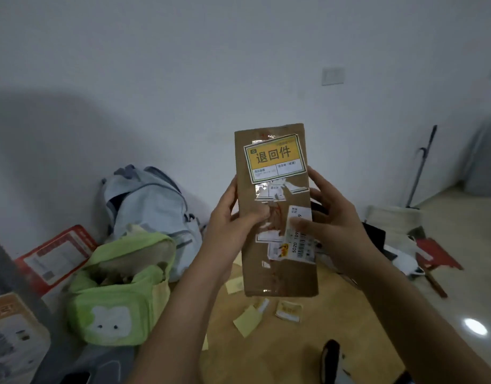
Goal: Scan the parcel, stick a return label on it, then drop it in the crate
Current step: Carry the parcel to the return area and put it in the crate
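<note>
- A red and white flat mailer envelope (54,256) lies on the floor at the far left, against the wall.
- A light green soft fabric bag with a white bear face (119,289) sits just right of it, top open.
- A pale blue fabric backpack (153,206) leans on the wall behind the green bag.
- The left hand (233,217) grips the left edge of the parcel, thumb across the front face and fingers wrapped behind.
- The tall, narrow brown cardboard parcel (276,206) is held upright in the air between both hands, above a tan wooden surface (294,342) strewn with yellow paper scraps (247,321).
- A yellow and white return label with large black characters (274,157) is stuck near the parcel's top.
- The right hand (333,220) clasps the parcel's right edge, thumb pressed on a white barcode sticker (301,236).
</note>
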A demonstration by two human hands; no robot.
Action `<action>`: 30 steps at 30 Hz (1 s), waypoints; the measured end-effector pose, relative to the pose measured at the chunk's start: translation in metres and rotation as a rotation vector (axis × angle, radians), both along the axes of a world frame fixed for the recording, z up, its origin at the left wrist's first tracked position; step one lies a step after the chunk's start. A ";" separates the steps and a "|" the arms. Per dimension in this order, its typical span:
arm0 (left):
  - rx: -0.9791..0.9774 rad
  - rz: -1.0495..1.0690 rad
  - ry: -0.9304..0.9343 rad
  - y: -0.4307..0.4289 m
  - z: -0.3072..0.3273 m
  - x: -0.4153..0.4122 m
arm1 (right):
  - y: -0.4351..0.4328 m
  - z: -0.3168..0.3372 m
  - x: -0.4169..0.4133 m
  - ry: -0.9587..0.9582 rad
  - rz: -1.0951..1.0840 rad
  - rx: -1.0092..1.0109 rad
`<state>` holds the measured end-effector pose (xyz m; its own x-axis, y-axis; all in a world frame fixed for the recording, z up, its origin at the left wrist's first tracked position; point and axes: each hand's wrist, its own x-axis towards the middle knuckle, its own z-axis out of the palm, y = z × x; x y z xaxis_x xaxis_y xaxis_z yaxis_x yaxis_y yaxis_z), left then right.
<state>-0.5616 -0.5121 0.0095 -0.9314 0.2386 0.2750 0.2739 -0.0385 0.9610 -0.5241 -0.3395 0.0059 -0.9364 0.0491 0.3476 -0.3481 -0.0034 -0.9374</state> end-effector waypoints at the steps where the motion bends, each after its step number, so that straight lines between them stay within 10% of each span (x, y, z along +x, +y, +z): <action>1: -0.013 -0.087 -0.062 0.006 -0.006 0.004 | 0.008 -0.002 0.013 0.008 -0.047 -0.003; 15: -0.114 -0.928 -0.271 0.198 -0.058 0.126 | 0.132 -0.037 0.251 -0.100 -0.879 -0.287; 30: -0.153 -1.123 -0.262 0.347 -0.068 0.237 | 0.231 -0.060 0.386 -0.162 -1.155 -0.299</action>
<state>-0.3250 -0.1646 -0.0584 -0.1990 0.9800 0.0021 -0.0488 -0.0120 0.9987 -0.1384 -0.1082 -0.0538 -0.3180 0.9461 0.0616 -0.1671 0.0081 -0.9859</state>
